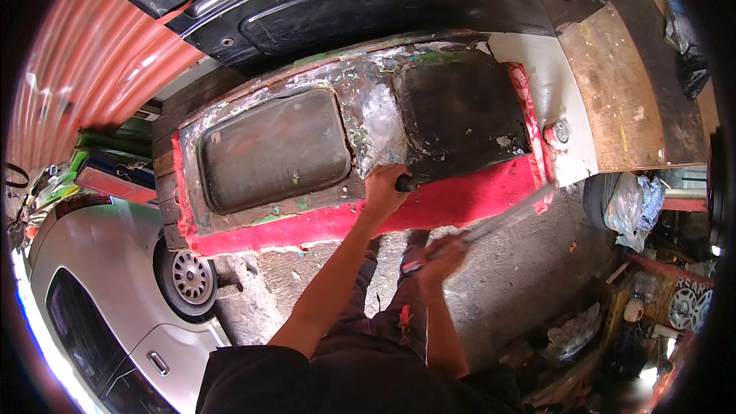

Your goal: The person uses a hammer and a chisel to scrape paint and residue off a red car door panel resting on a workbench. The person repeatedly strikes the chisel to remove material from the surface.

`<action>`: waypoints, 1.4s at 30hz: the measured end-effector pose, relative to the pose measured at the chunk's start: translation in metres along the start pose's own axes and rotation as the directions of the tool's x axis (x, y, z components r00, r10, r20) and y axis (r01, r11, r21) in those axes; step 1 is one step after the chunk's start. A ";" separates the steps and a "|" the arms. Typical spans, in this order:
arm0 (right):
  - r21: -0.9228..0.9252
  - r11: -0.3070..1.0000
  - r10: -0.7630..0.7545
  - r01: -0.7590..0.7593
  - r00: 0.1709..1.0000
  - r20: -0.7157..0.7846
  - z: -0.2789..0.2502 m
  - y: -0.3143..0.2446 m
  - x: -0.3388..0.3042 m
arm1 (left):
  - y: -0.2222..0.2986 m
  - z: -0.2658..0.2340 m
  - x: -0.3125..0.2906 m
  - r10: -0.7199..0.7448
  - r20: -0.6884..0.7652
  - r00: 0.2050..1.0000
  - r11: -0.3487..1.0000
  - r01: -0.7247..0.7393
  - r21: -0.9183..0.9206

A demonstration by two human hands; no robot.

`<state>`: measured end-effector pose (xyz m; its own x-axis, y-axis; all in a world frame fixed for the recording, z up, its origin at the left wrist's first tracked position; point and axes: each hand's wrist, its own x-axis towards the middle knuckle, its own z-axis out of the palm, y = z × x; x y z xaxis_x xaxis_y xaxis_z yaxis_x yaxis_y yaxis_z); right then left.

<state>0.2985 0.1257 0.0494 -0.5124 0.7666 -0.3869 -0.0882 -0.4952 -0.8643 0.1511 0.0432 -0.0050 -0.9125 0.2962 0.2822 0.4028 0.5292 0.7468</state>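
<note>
A worn vehicle panel (376,111), with flaking paint and bare grey patches, lies across the bench. It has one framed glass-like section (276,149) on the left and a dark, flat section (464,107) on the right. My left hand (386,188) is closed at the panel's near edge, around a short tool with a black handle (408,182); its working end is hidden. Farther right and nearer to me, my right hand (443,257) grips a long, narrow metal tool (510,211). Motion blurs that tool, so its exact kind is unclear.
Red cloth (468,199) lies under the panel. A can (558,133) stands on the white surface at right. A black vehicle body part (368,4) borders the far side, and a silver car (123,284) stands at left. Clutter (636,307) fills the lower right.
</note>
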 end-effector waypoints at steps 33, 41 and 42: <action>-0.304 0.948 -0.001 0.098 0.953 0.304 -0.002 -0.033 0.017 | 0.003 -0.011 -0.011 0.213 0.029 0.977 0.975 -0.211 -0.067; -0.351 0.934 0.034 0.059 0.967 0.253 -0.020 -0.027 0.008 | -0.013 -0.010 -0.007 0.291 0.157 0.944 0.956 -0.282 -0.081; -0.339 0.939 0.041 0.053 0.964 0.262 -0.024 -0.023 0.006 | -0.015 -0.010 -0.007 0.296 0.160 0.942 0.954 -0.285 -0.089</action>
<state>0.3182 0.1516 0.0592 -0.7215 0.6120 -0.3239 0.1800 -0.2859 -0.9412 0.1506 0.0246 -0.0123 -0.7283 0.5629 0.3909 0.6383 0.3495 0.6859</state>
